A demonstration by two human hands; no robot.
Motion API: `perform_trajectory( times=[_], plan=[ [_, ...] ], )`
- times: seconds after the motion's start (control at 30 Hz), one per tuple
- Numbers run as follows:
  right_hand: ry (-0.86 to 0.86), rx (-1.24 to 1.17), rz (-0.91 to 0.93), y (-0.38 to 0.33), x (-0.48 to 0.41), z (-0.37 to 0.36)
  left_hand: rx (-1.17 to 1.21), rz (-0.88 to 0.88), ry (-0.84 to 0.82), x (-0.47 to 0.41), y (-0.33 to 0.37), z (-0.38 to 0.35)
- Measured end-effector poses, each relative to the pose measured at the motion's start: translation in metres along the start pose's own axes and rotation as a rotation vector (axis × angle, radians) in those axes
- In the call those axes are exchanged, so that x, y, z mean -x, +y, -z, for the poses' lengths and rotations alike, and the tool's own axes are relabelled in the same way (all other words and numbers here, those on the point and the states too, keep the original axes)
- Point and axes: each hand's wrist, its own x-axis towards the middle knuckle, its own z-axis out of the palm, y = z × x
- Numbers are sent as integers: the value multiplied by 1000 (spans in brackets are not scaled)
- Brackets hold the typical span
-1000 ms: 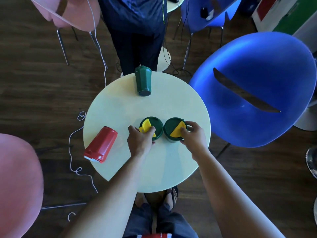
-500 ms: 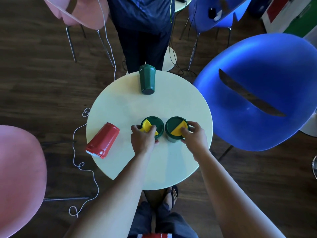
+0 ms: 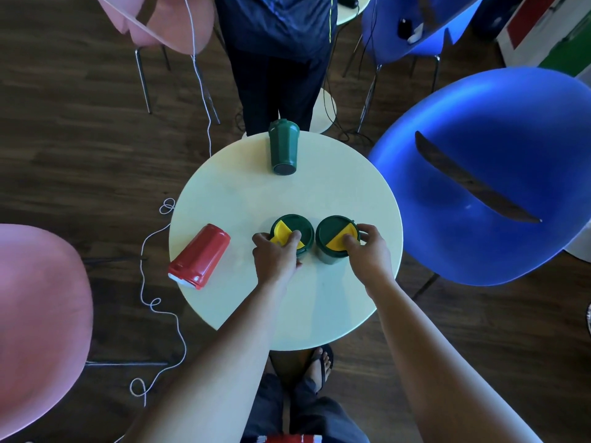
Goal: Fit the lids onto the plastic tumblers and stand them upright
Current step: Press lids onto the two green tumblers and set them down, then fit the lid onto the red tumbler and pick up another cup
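Left hand (image 3: 277, 253) grips the lid of the left green tumbler (image 3: 292, 233), right hand (image 3: 367, 251) grips the lid of the right green tumbler (image 3: 334, 239), both upright mid-worktop (image 3: 319, 193); red tumbler (image 3: 201, 255) lies at left edge, third green tumbler (image 3: 283, 148) lies at far edge.

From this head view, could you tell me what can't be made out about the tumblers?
- Left upright tumbler: body hidden beneath lid and left hand.
- Right upright tumbler: lid seating hidden by right hand.
- Red tumbler: white end too small to identify.
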Motion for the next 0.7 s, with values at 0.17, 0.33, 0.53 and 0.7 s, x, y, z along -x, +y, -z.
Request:
perform_trajectory(
  times=[0.17,0.33,0.53,0.7],
  plan=[
    [107,97,147,-13,8,-8,-205,-69,-34,-3,1,21],
    [202,207,440,-50,24,-34,-357,-347,23,-7,20,69],
    [-45,195,616,-91,65,-114,-590,-651,108,-21,36,165],
    [-362,332,402,-63,92,-192,-754,-364,-49,-60,10,229]
  ],
)
